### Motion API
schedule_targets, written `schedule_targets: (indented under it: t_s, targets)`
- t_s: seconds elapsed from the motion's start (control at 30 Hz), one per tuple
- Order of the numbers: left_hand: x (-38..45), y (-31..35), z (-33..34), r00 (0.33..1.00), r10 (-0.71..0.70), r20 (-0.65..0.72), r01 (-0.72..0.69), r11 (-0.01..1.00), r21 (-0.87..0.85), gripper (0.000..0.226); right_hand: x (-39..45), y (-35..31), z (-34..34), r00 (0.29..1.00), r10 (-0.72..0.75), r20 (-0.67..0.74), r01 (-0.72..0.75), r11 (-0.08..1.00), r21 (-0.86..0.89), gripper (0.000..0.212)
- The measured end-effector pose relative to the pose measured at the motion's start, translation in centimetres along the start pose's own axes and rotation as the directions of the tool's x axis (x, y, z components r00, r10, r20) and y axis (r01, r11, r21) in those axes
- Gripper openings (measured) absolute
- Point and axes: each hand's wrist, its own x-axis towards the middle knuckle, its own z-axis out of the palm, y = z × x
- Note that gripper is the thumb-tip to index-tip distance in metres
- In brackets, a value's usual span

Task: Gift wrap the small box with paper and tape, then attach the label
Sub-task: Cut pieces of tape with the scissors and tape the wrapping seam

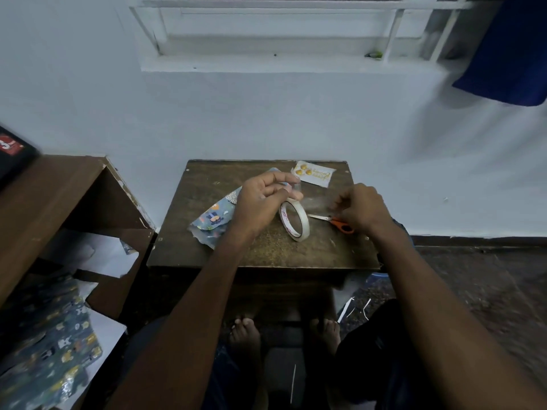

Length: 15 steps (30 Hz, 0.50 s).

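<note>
A person's left hand (263,199) pinches the tape roll (294,220) upright over the table (236,250); the right hand (362,210) draws a strip taut; wrapped box (217,214) waits left; label (314,173) far

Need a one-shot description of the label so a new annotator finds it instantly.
Start at the small dark wooden table below the window. Look to its far right corner, beyond the tape roll and the orange-handled scissors. The label is the pale flat card there, the only item with round yellow shapes and yellow lettering; the wrapping paper at left is blue and patterned.
</note>
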Motion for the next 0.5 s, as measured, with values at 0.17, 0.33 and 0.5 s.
schedule_targets:
  t_s: [0.17, 0.33, 0.5]
  targets:
    - [-0.6, 0.2, 1.4, 0.999, 0.051, -0.004, -0.05, 0.995, 0.083, 0.026, -0.7, 0.0, -0.4, 1.0, 0.025, -0.01, -0.024, 0.999, 0.031, 0.022]
    - [-0.7, 0.0, 1.4, 0.999, 0.026, -0.038, -0.024, 0.998, 0.054, 0.026, -1.3, 0.0, -0.4, 0.999, 0.049, 0.014, -0.05, 0.999, 0.006, 0.018]
    - [-0.6, 0.2, 1.6, 0.998, 0.047, -0.033, -0.045, 0.997, 0.057, 0.028, -1.4, -0.4, -0.6, 0.999, -0.014, 0.05, 0.014, 1.0, -0.005, 0.012]
